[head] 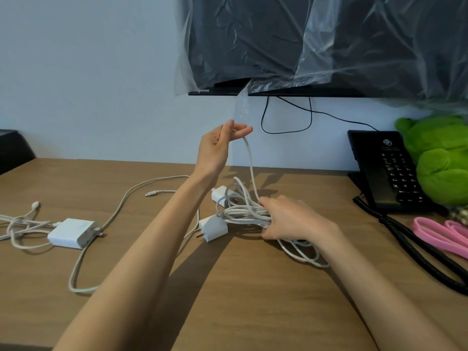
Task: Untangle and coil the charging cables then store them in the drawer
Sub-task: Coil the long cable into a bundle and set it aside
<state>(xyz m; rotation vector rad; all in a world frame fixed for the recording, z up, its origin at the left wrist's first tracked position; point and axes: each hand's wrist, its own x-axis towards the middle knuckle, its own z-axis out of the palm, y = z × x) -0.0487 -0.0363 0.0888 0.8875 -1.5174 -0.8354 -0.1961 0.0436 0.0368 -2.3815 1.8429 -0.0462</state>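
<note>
My right hand (288,219) grips a bundle of white charging cables (243,211) low over the wooden desk (228,287). One white strand (249,158) rises from the bundle to my left hand (222,145), which pinches its end high above the desk. Two white plug adapters (212,228) (219,195) lie beside the bundle, at its left. Further left lies a bigger white charger brick (71,233) with another tangle of white cables (20,224), and a long pale cable (121,203) loops across the desk. No drawer is visible.
A black desk phone (390,171) with a coiled cord (415,252) stands at the right, beside a green plush toy (440,158) and pink bands (440,234). A plastic-covered television (304,46) hangs on the wall above, its black cord (286,117) dangling. A dark object (12,148) sits far left.
</note>
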